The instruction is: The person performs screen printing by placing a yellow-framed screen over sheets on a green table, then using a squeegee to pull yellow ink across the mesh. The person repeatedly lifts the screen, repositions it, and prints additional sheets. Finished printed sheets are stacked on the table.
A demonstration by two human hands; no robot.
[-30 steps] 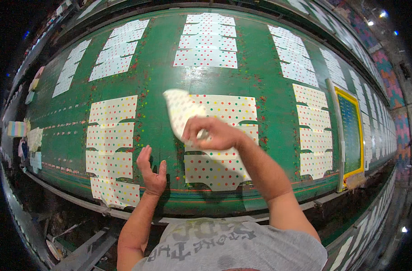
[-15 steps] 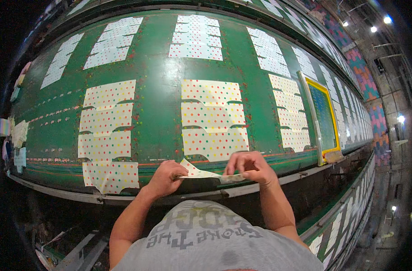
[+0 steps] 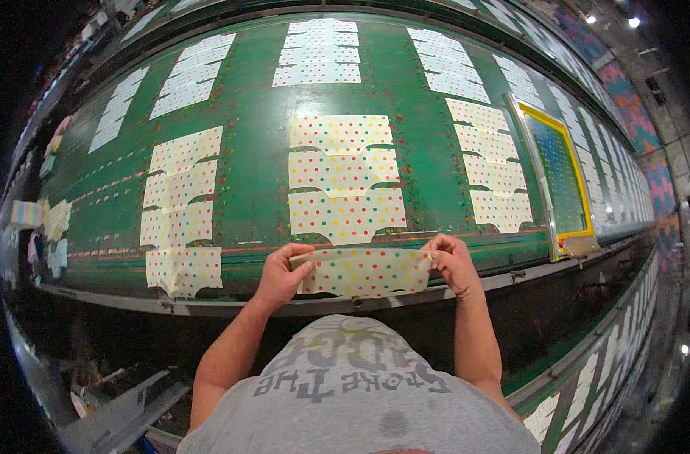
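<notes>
The green table (image 3: 254,151) carries columns of dotted pieces (image 3: 346,213), one row along its far edge, another closer to its near edge. A single dotted panel (image 3: 364,271) is stretched sideways at the near edge, just before the middle column. The left hand (image 3: 283,276) pinches its left end; the right hand's (image 3: 454,265) fingers grip its right end.

Bright centre, dark bent edges, perhaps grainy
</notes>
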